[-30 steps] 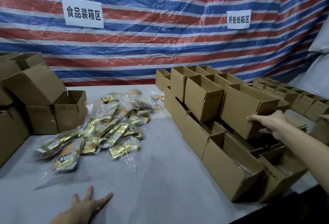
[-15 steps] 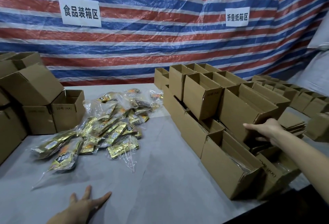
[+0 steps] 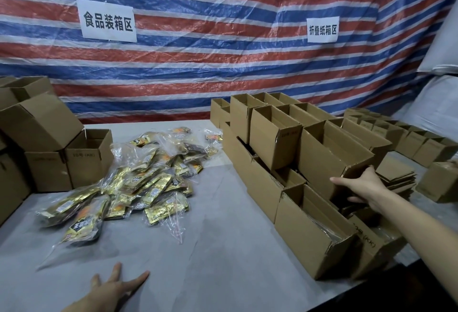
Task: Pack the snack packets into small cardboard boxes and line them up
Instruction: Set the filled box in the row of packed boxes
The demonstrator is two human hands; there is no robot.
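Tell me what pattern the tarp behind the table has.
The tarp has horizontal red, blue and white stripes, as the head view shows.

Single head-worn wide-angle cam, so the table (image 3: 223,249) is seen from above, forward and down, close up; the striped tarp (image 3: 223,76) is faced straight ahead.

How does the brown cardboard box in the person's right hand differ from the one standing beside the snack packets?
The held brown cardboard box lies tilted atop the stack of boxes; the other brown cardboard box, beside the gold snack packets, stands upright on the grey table. The right hand grips the first; no hand touches the second. Both are open-topped.
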